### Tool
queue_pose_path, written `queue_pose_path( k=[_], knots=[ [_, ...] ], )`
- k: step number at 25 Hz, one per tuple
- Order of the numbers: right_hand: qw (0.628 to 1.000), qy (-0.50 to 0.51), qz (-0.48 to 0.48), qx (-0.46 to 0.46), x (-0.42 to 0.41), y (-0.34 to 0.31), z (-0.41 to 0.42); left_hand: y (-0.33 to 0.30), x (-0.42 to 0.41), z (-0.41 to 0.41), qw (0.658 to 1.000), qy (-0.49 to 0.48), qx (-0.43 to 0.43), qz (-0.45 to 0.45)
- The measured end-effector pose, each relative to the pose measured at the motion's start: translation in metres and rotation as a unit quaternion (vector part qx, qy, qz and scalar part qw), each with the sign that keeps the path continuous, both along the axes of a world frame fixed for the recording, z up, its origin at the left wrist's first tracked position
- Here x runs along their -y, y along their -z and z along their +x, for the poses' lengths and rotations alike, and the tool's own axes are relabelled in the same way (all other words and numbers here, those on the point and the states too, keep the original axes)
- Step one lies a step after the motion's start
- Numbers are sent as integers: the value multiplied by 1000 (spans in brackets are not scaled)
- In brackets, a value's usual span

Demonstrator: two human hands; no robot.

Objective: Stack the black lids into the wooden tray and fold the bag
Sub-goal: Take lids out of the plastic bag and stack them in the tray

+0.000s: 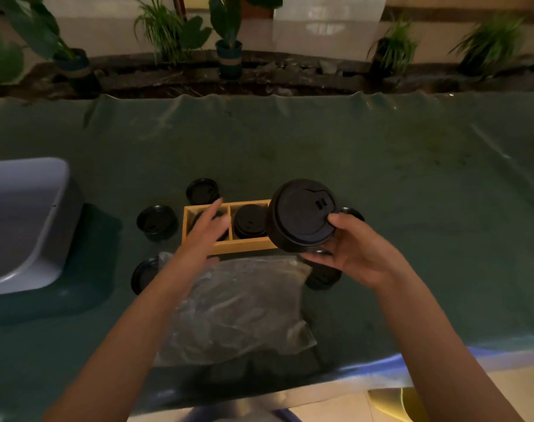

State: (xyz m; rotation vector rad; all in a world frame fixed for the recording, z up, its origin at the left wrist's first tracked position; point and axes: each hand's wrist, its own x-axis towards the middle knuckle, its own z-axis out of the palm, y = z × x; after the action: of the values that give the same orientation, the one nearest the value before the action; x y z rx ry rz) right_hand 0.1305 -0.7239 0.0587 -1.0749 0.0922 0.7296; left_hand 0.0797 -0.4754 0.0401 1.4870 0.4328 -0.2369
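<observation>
Dim room, green wrinkled plastic sheet [381,166] over the table, potted plants along the top of frame. Stack of round black plastic lids [300,216] at centre, tilted toward camera, pinched by right hand [355,249], probably for loading into the light wooden divided tray [229,246] behind it. Left hand [206,228] unclenched over the tray's left compartment, holding nothing. Crumpled clear plastic bag [241,309] below, unfolded.

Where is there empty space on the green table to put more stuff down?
The green tablecloth lies bare to the right of the right hand and behind the partitioned wooden tray, toward the potted plants. It is crowded around the tray: loose black plastic lids sit on its left, the clear plastic bag in front, and the grey tub fills the far left.
</observation>
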Motion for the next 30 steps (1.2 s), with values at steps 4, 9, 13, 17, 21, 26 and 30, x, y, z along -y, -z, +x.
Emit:
queue_pose_path(
  k=[4, 9, 13, 17, 21, 26, 30],
  knots=[
    [999, -7, -47, 28, -30, -8, 5, -44, 10, 22, 994, 106, 18, -5],
    [995, 51, -84, 27, -32, 12, 17, -25, 19, 43, 996, 90, -10, -11],
    [993, 62, -105, -9, -21, 41, 42, 1, 34, 67, 995, 88, -54, -9],
    [990, 26, -134, -26, -1, 68, 91, 25, 49, 106, 990, 91, -105, -21],
    [977, -32, -213, -11, 11, 87, 142, 44, 73, 145, 988, 41, -150, -7],
    [943, -77, -323, 36, 10, 112, 173, 77, 86, 162, 985, 8, -170, 39],
    [892, -148, -403, 141, 10, 131, 173, 96, 88, 157, 975, 24, -190, 108]
  ],
)
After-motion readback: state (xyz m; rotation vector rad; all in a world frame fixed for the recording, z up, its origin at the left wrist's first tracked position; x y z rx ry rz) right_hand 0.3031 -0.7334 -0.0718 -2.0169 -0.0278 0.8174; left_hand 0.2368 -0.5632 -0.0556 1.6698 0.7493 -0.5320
